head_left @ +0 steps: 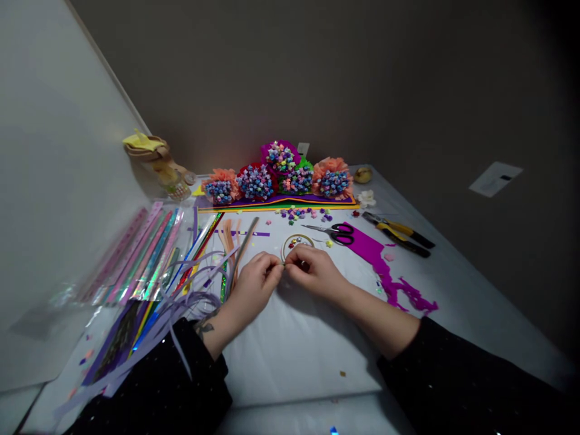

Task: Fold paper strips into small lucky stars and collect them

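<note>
Fingers (274, 268) of both hands are clenched in small pinches that meet at the tips, just beside a thin gold ring (284, 249) lying flat on the tabletop (294, 356). Anything gripped between them is too small to make out from the head view. The left hand (254, 285) and right hand (312, 273) are close together, with the right nearer the ring, which encircles a few tiny shiny stars (295, 243).

Just beyond the ring, loose paper stars (301, 213) lie scattered, apparently not yet used. Farther back, on layered coloured sheets (276, 203), stand five rounded bunches of paper stars (256, 182), some set against crinkled peach paper. These bunches look finished, while the loose stars and the ring show work left on the tabletop.

To the right lie scissors (342, 234) with magenta handles, touching a ragged magenta paper strip (374, 254), and yellow-and-black pliers (399, 235) sit farther out. To the left, packs of patterned paper strips (136, 257) lie in clear sleeves, with lilac ribbons (190, 300) trailing across them toward the left hand. Peach strips (228, 238) stand out among the strips nearest the hands.
</note>
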`<move>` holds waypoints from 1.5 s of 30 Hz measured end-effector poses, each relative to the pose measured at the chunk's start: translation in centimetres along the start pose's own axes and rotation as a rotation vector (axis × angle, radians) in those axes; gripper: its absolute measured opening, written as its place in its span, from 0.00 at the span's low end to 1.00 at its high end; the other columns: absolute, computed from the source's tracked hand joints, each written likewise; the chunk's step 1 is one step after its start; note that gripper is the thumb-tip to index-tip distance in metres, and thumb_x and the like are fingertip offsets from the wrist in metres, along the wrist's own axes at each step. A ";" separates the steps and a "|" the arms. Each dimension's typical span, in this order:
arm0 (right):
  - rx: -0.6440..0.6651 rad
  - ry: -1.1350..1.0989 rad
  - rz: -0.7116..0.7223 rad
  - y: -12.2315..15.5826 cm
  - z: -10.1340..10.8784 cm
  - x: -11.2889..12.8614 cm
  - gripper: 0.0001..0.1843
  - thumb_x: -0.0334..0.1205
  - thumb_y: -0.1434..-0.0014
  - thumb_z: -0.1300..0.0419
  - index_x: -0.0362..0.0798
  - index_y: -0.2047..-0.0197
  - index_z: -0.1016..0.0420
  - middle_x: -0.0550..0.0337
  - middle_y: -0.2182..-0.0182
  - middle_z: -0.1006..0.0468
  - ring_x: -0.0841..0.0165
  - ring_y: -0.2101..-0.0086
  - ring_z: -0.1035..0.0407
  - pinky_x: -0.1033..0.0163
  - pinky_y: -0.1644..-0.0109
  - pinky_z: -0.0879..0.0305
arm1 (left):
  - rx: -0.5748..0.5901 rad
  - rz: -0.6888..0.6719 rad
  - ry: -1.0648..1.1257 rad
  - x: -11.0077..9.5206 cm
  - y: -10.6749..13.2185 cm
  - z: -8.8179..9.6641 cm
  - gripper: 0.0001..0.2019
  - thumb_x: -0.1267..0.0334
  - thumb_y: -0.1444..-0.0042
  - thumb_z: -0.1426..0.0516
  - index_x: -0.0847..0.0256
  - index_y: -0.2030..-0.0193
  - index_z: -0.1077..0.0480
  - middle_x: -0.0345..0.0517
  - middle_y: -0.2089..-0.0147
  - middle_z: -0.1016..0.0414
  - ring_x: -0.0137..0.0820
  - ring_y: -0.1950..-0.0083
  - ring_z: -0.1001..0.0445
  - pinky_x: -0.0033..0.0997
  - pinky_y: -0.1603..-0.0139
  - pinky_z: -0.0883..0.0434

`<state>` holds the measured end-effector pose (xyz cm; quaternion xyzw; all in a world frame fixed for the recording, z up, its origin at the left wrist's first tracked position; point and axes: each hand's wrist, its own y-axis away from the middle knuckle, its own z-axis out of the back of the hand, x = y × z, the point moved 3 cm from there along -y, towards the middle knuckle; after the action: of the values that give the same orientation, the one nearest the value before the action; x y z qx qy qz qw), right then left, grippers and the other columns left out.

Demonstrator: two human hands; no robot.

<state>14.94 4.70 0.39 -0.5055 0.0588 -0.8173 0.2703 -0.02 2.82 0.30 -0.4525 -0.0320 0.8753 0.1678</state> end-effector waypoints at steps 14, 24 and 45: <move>0.041 -0.251 -0.309 0.0 -0.8 -0.8 0.03 0.36 0.52 0.46 0.45 0.75 0.35 0.65 0.78 0.36 0.73 0.77 0.42 0.69 0.74 0.46 | -0.034 0.221 0.280 1.1 0.0 -0.9 0.05 0.62 0.46 0.46 0.62 0.67 0.33 0.41 0.68 0.30 0.30 0.65 0.31 0.27 0.64 0.34; 0.068 -0.173 -0.302 -0.1 -0.8 -1.0 0.02 0.32 0.53 0.45 0.44 0.75 0.33 0.66 0.79 0.35 0.74 0.77 0.42 0.70 0.74 0.46 | 0.008 0.182 0.219 0.9 -0.2 -0.6 0.04 0.65 0.48 0.46 0.61 0.71 0.32 0.40 0.72 0.31 0.30 0.68 0.32 0.26 0.66 0.36; 0.049 0.860 -0.356 -1.4 8.3 -4.5 0.07 0.30 0.44 0.44 0.47 0.69 0.26 0.53 0.70 0.25 0.63 0.67 0.32 0.65 0.69 0.45 | -0.084 0.382 0.428 1.2 -0.3 -0.5 0.08 0.58 0.53 0.43 0.61 0.74 0.32 0.33 0.81 0.40 0.24 0.78 0.43 0.24 0.76 0.44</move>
<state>23.06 9.59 1.35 -0.1167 0.0584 -0.9875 0.0889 -0.22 3.43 -0.85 -0.6314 0.0536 0.7734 -0.0161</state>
